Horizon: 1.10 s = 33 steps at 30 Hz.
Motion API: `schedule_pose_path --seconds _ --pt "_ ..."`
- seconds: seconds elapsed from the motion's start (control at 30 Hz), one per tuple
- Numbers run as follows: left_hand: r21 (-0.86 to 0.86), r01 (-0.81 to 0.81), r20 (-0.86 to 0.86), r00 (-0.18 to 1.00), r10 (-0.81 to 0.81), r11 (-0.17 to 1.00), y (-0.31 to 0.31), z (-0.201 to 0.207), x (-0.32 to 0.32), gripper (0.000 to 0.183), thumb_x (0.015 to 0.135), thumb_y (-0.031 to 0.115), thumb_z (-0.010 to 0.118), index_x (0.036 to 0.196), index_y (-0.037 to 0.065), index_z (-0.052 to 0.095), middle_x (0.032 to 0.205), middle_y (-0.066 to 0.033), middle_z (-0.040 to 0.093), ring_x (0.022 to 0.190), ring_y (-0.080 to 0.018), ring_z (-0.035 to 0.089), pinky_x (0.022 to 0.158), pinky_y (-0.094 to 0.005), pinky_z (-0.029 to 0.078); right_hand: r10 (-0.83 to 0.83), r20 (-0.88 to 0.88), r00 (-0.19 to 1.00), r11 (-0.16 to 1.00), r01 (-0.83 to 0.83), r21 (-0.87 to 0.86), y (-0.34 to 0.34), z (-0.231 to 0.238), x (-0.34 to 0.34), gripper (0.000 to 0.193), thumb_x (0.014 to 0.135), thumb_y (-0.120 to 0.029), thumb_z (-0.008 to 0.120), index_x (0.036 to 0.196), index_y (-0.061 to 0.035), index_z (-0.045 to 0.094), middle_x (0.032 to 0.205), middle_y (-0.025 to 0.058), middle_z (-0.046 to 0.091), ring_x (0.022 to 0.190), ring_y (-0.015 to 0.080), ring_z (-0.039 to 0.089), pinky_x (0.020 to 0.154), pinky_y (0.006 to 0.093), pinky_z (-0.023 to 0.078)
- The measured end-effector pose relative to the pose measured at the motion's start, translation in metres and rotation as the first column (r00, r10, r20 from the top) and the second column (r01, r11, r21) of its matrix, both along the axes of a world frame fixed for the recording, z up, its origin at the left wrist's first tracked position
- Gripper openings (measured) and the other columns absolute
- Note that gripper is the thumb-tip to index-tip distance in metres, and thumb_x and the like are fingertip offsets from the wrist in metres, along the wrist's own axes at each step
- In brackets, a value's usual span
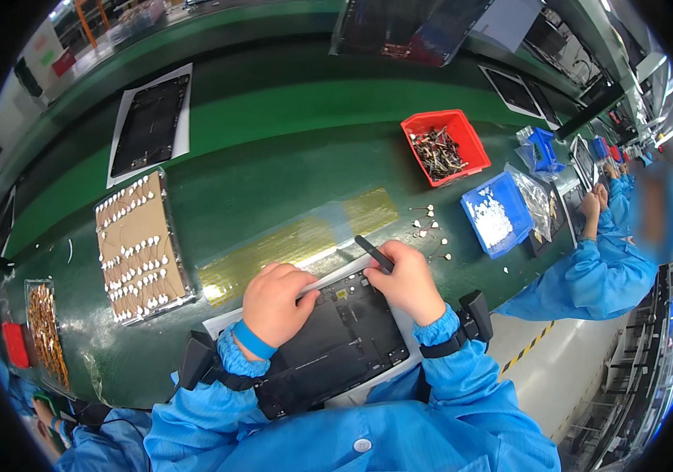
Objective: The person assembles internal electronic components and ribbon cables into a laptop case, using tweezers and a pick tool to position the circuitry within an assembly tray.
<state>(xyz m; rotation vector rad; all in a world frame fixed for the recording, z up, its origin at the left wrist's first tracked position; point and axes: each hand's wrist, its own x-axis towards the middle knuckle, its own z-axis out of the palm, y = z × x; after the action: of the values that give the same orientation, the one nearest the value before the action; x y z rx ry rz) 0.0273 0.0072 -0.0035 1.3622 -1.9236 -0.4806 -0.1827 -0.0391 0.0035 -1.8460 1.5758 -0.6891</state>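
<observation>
In front of me lies an open black tablet housing (336,338) with internal parts showing, set on a white sheet. My left hand (275,303), with a blue band at its wrist, is closed at the housing's far left edge. Its thumb and fingers come together there, and whatever is between them is hidden. Held in my right hand (409,285) is a slim black stick-like tool (373,253), its blunt end pointing up and left. That hand rests at the housing's far right edge, its fingertips close to the parts inside.
Left stands a tray of white-tipped cables (133,252), beside a box of brown flex strips (47,334). Yellow tape (273,263) crosses the green bench. Right are loose small cables (423,228), a red bin (470,149), a blue bin (513,208) and a co-worker (588,275).
</observation>
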Motion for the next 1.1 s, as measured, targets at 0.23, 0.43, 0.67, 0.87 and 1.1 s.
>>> schedule_pose_path --seconds 0.23,0.43,0.67,0.87,1.1 --pt "0.008 -0.026 -0.001 1.000 0.026 1.000 0.001 -0.001 -0.001 0.013 0.063 0.007 0.070 0.073 0.004 0.063 0.072 -0.0101 0.059 0.072 -0.0300 0.055 0.064 -0.0386 0.045 0.151 -0.036 0.988 0.987 -0.149 0.066 -0.008 0.007 -0.003 0.012 0.070 -0.012 0.062 0.074 -0.0017 0.057 0.070 0.0159 0.058 0.068 0.0320 0.059 0.060 0.0383 0.046" --pt "-0.002 -0.013 -0.009 1.000 0.013 1.000 0.004 -0.002 0.000 0.013 0.064 0.007 0.070 0.074 0.004 0.063 0.073 -0.0108 0.059 0.072 -0.0305 0.055 0.064 -0.0389 0.045 -0.256 -0.124 0.959 0.896 0.187 -0.402 0.013 0.003 -0.070 0.014 0.068 -0.009 0.069 0.077 -0.0009 0.061 0.072 0.0126 0.055 0.066 0.0315 0.056 0.057 0.0368 0.044" --pt "0.033 -0.019 -0.003 1.000 0.019 0.999 0.003 0.000 0.001 0.013 0.064 0.008 0.069 0.075 0.004 0.063 0.074 -0.0110 0.060 0.075 -0.0307 0.056 0.066 -0.0388 0.045 -0.295 -0.190 0.937 0.899 0.205 -0.386 0.005 -0.009 -0.100 0.015 0.067 -0.006 0.069 0.078 0.0008 0.062 0.076 0.0154 0.057 0.069 0.0334 0.057 0.062 0.0381 0.045" --pt "0.023 -0.002 0.012 1.000 0.002 1.000 -0.001 -0.003 0.002 0.014 0.065 0.010 0.069 0.077 0.004 0.064 0.075 -0.0109 0.060 0.076 -0.0306 0.055 0.067 -0.0389 0.045 -0.280 -0.270 0.921 0.946 0.217 -0.239 -0.001 -0.009 -0.116 0.023 0.072 -0.010 0.067 0.089 0.0033 0.058 0.080 0.0198 0.059 0.072 0.0339 0.058 0.066 0.0388 0.046" --pt "0.022 0.005 0.018 1.000 -0.006 1.000 0.002 -0.006 0.002 0.014 0.067 0.012 0.067 0.078 0.004 0.064 0.075 -0.0113 0.059 0.076 -0.0310 0.055 0.067 -0.0394 0.044 -0.233 -0.065 0.970 0.950 0.212 -0.230 0.035 0.012 -0.084 0.013 0.084 -0.009 0.057 0.084 0.0019 0.052 0.066 0.0123 0.054 0.058 0.0202 0.053 0.054 0.0302 0.042"
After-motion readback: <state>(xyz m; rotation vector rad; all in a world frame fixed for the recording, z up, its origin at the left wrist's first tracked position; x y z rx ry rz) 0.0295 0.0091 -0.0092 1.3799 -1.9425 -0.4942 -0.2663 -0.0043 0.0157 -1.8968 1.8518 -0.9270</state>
